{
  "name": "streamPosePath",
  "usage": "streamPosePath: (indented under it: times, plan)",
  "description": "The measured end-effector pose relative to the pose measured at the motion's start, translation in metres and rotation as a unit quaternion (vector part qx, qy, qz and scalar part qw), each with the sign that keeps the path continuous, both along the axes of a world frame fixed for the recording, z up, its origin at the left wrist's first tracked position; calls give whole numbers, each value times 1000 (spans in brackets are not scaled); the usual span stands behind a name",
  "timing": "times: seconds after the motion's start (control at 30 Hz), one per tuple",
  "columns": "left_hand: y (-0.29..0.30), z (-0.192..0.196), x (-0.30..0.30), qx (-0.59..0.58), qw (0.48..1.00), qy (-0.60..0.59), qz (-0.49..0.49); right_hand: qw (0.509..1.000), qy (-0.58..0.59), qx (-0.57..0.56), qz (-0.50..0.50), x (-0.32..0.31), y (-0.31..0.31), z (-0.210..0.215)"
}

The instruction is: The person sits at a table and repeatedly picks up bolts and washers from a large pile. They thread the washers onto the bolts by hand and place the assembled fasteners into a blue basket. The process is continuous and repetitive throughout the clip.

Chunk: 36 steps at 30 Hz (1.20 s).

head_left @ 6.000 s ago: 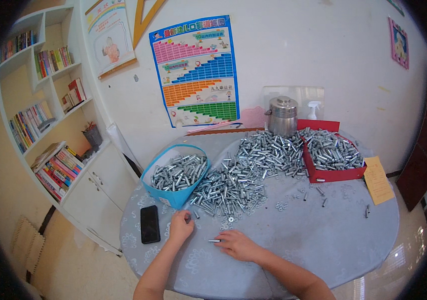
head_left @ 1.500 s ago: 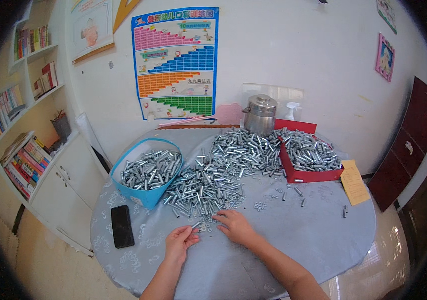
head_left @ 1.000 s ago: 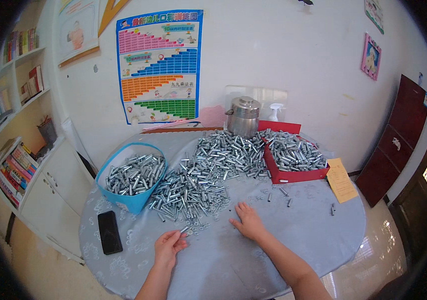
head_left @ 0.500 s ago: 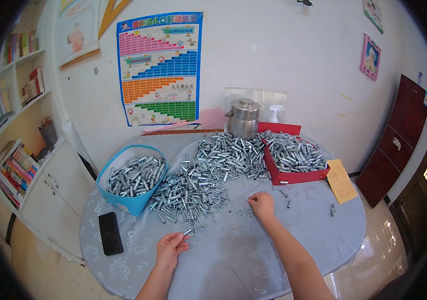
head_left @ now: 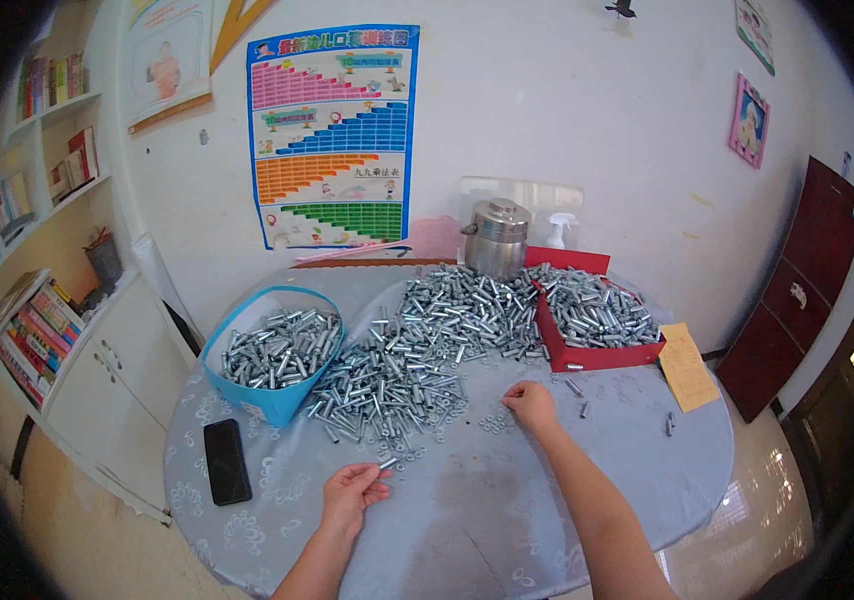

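My left hand (head_left: 354,492) is closed at the near middle of the table, pinching a short silver metal bolt (head_left: 388,463) between thumb and fingertips. To the right and farther off, my right hand (head_left: 531,405) has its fingertips pressed together beside a small patch of metal rings (head_left: 493,424), perhaps washers or nuts. Whatever those fingertips hold is too small to make out. Beyond both hands spreads a big heap of similar silver bolts (head_left: 387,385), with more small rings strewn along its near edge.
A blue fabric bin (head_left: 282,402) of bolts stands left, above a black phone (head_left: 227,462). At right is a red box (head_left: 607,356), also full, beside a yellow paper (head_left: 688,368). A steel pot (head_left: 497,240) and a white spray bottle (head_left: 561,230) are at the back. Several loose bolts lie right.
The whole view has shifted slightly, so everything sits a little farther right. Both hands keep nearly the same pose, the left still pinching the bolt.
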State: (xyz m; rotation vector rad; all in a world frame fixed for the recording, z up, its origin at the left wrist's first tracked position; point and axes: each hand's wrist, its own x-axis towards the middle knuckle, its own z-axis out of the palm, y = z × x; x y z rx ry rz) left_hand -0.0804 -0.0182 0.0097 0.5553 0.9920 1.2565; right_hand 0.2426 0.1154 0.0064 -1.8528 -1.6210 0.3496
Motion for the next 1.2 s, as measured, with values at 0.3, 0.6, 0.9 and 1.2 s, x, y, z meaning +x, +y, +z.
streamPosePath:
  times: [0.3, 0.6, 0.9, 1.2]
  plan:
    - [-2, 1, 4, 0, 1000, 3, -27, 896, 358, -118, 236, -83, -64, 21]
    - [-2, -3, 3, -1, 998, -9, -65, 834, 447, -182, 270, -118, -86, 7]
    - [-1, -9, 3, -18, 996, -51, -70, 886, 366, -57, 280, -126, -102, 7]
    - [-1, -10, 4, -5, 998, -33, -46, 966, 33, 158, 204, -111, -89, 11]
